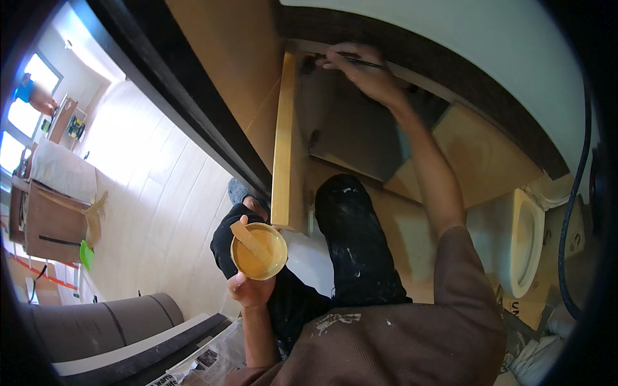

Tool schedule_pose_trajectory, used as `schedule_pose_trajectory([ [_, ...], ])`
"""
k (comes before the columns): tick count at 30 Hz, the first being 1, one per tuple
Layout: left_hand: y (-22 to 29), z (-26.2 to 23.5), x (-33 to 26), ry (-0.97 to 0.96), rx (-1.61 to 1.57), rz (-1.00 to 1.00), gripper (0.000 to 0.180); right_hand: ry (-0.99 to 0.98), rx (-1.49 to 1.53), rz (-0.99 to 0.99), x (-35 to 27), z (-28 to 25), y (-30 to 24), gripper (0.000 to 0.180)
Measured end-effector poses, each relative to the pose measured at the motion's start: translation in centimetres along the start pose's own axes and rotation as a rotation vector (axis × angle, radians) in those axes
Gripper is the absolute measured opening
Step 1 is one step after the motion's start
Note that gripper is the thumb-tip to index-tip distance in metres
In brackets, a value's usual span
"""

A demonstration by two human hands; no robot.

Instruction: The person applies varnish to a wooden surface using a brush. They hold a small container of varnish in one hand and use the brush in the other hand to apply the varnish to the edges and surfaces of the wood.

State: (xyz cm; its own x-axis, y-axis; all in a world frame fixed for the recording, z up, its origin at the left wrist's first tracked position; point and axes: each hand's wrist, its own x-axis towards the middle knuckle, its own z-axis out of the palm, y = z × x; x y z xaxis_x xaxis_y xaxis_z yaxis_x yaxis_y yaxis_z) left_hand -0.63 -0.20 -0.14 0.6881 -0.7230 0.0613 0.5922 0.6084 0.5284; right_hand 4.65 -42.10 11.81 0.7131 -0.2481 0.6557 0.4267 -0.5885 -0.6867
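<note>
My left hand (250, 291) is closed around a round can (285, 253) of yellowish-tan paint, held above my knee. A flat wooden stir stick (246, 237) leans in the paint. Up ahead, my right hand (370, 78) grips a paintbrush (364, 62) by its thin dark handle. The brush head is dark and hard to make out, close to the far top corner of an open wooden cabinet door (283, 141). Behind that door lies the shadowed cabinet interior (360, 128). Whether the bristles touch wood, I cannot tell.
A toilet (523, 241) stands at my right, with a dark hose or cord (566, 244) hanging beyond it. A black frame post (193, 96) rises left of the door. Farther left are a rolled grey mat (116, 321), a brown cabinet (55, 222) and another person (35, 96) by the windows.
</note>
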Motion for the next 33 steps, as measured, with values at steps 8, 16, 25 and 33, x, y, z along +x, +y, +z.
schedule_pose_trajectory([
  [8,-0.1,0.3,0.0,0.008,-0.029,0.009,0.102,-0.122,0.126,0.160,-2.1,-1.1,-4.5,0.026],
  [16,-1.8,4.0,0.4,0.044,-0.029,-0.032,0.101,0.186,0.201,0.285,-10.6,-1.0,-9.3,0.025],
  [25,-7.6,5.6,-0.1,-0.025,-0.255,-0.227,0.093,0.265,0.104,0.262,-17.2,-6.0,-16.3,0.029],
  [33,-10.1,4.2,-0.3,-0.052,-0.263,-0.309,0.091,0.070,-0.099,0.068,-15.9,-5.0,-20.7,0.022],
])
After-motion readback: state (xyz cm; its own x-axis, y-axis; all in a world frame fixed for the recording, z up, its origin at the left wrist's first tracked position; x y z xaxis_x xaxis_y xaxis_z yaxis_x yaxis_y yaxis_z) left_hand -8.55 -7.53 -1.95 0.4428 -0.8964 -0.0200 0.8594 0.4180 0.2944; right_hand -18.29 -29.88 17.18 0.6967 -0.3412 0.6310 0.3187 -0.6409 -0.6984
